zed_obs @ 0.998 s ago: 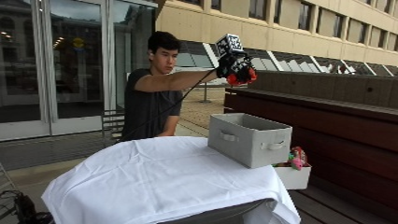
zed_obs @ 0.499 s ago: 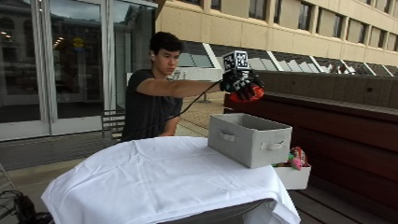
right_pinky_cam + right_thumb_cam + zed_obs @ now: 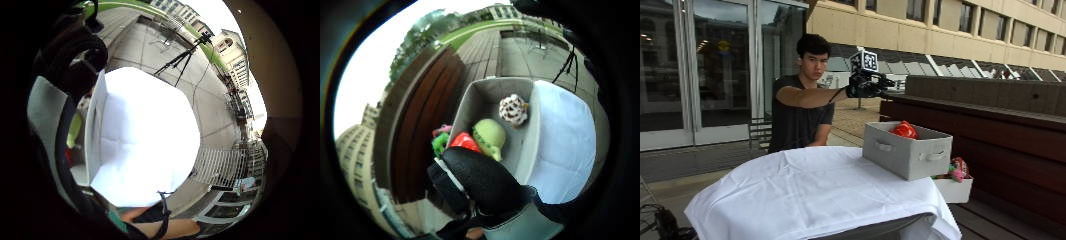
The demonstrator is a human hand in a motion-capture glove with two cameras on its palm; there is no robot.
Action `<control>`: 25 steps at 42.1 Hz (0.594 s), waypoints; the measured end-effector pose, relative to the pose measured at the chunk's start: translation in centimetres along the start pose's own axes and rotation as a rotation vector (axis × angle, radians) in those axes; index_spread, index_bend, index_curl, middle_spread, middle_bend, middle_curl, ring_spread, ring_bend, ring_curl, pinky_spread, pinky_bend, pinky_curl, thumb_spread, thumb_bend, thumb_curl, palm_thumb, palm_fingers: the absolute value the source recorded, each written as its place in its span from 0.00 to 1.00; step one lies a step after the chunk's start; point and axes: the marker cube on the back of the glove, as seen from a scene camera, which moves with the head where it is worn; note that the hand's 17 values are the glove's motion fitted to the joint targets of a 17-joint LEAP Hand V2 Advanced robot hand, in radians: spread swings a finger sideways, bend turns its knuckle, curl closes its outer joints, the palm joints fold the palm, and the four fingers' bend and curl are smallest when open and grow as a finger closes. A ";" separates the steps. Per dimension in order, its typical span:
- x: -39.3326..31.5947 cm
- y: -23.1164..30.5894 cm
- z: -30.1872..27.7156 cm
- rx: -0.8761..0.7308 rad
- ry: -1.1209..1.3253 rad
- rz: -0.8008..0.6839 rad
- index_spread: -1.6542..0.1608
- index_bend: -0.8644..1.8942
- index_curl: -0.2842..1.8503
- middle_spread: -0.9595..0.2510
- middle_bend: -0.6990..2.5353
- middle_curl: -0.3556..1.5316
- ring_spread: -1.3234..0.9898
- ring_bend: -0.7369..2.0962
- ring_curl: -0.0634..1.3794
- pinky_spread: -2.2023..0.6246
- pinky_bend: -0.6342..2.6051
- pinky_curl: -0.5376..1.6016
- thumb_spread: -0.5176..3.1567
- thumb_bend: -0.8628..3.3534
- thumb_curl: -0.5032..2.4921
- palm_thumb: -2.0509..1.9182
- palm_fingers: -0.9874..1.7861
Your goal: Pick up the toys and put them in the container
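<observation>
We are seeing the red toy [image 3: 905,130] lying at the mouth of the grey container [image 3: 907,150], directly below the gloved right hand [image 3: 865,89]. The grip is holding nothing, though we cannot tell its opening. More toys [image 3: 956,169] are waiting beside the container, off the surface [image 3: 806,192].

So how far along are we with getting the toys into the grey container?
Done: the grey container holds a green toy and a spotted toy, and a red toy shows at its open top. In hand: the gloved right hand is raised above it, with no toy showing. Left: pink and green toys lie in the white box beside the table.
</observation>
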 end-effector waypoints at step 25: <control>17.8 5.4 2.6 0.024 0.002 0.093 0.73 0.37 0.26 0.73 0.31 0.46 0.52 0.53 0.26 0.73 0.57 0.43 0.40 0.18 0.24 0.47 0.34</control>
